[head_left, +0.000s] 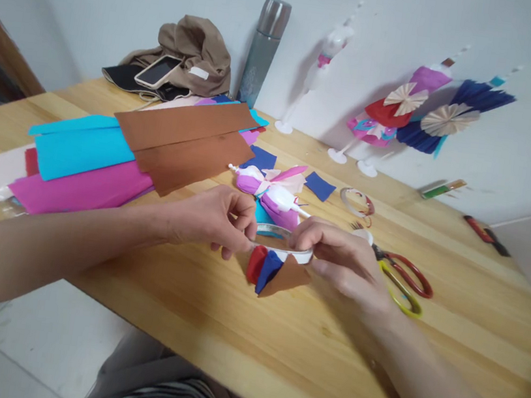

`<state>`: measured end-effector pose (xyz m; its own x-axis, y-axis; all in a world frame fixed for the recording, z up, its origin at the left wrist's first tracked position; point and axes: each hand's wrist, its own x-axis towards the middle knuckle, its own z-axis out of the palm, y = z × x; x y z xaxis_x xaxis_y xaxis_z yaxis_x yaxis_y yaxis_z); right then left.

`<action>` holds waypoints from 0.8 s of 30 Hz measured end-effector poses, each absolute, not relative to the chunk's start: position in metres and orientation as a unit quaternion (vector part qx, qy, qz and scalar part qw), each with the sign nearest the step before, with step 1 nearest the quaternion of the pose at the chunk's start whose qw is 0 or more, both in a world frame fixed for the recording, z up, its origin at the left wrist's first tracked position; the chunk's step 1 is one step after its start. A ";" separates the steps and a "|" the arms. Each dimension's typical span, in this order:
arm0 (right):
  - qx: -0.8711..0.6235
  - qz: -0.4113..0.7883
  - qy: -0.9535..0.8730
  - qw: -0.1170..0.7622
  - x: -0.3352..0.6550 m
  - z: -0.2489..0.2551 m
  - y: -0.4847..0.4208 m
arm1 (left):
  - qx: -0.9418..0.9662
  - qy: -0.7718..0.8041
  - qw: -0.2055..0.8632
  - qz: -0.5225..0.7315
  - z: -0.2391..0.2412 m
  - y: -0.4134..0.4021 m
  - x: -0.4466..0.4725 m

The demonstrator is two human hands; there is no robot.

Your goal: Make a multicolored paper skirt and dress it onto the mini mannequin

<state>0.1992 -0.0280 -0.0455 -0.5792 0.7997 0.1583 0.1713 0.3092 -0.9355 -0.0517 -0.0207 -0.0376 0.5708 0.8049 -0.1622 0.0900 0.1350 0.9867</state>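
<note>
Both my hands meet over the middle of the wooden table (303,356). My left hand (216,218) pinches one side of a white tape roll (283,244), fingers closed. My right hand (343,259) grips the other side of the roll together with a small bundle of folded red, blue and brown paper pieces (275,273) that hangs below it. Just behind the roll lies a small white doll (274,190) wrapped in purple and pink paper.
Brown, cyan and magenta paper sheets (118,152) lie at the left. Scissors (402,277) rest beside my right hand. Another tape ring (358,202), blue paper squares (319,185), a steel flask (264,50), a bag with a phone (176,58) and dressed dolls (406,110) against the wall.
</note>
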 end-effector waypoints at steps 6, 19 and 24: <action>-0.324 0.582 -0.649 0.367 0.190 -0.045 -0.028 | 0.626 0.328 0.681 0.191 -0.033 -0.018 -0.058; -0.398 0.375 -0.750 0.373 0.206 -0.042 -0.019 | 0.619 0.344 0.652 0.272 -0.044 -0.010 -0.058; -0.378 0.256 -0.788 0.414 0.194 -0.031 -0.029 | 0.629 0.350 0.641 0.265 -0.043 -0.013 -0.058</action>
<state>0.1939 -0.0291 -0.0309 -0.3717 0.8068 0.4593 0.3829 0.5839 -0.7158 -0.0576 -0.0126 -0.0431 0.6144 0.7804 -0.1164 0.1016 0.0681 0.9925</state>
